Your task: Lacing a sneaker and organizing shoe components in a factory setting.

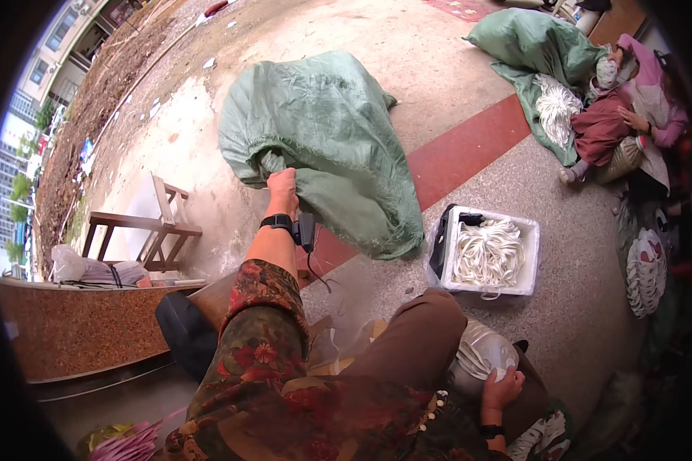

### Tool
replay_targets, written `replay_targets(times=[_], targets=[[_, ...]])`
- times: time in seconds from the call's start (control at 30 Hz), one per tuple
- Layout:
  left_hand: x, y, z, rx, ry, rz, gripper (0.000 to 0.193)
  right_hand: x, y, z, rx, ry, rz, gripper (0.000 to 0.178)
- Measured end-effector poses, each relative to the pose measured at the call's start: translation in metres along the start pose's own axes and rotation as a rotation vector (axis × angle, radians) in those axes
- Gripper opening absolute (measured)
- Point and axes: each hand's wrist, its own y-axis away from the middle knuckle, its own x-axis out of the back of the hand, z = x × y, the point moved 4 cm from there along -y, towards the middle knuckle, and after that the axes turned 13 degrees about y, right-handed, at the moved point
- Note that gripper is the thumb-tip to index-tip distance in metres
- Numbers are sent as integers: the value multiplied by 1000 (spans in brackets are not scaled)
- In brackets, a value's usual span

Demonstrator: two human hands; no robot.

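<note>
My left arm is stretched forward, and my left hand (282,187) is closed on the gathered edge of a large green woven sack (327,115). The sack bulges on the floor ahead of me and its contents are hidden. Down at my right thigh, my right hand (503,386) grips a clear plastic bag (480,357) with white, cord-like strips inside. Past my knee stands a white foam box (533,257), holding a looped bundle of white cords (488,252). Something black hangs over the box's left side.
A wooden stool (142,224) stands at the left, beyond a speckled brown ledge (84,323). At the far right a seated person (623,123) handles things beside another green sack (538,46) and white cords (557,107). Pink strips (127,444) lie at lower left.
</note>
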Motion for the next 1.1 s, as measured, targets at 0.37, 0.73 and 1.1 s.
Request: replay_targets(times=[0.37, 0.73, 1.1], targets=[[111, 326, -17, -124, -1355, -663, 26, 3, 13, 24, 186, -86, 150, 39], [140, 388, -62, -8, -1872, -1656, 33, 52, -28, -21, 518, -600, 23, 33], [113, 357, -24, 7, -1787, -1704, 23, 36, -8, -285, -126, -1407, -1389, 63]])
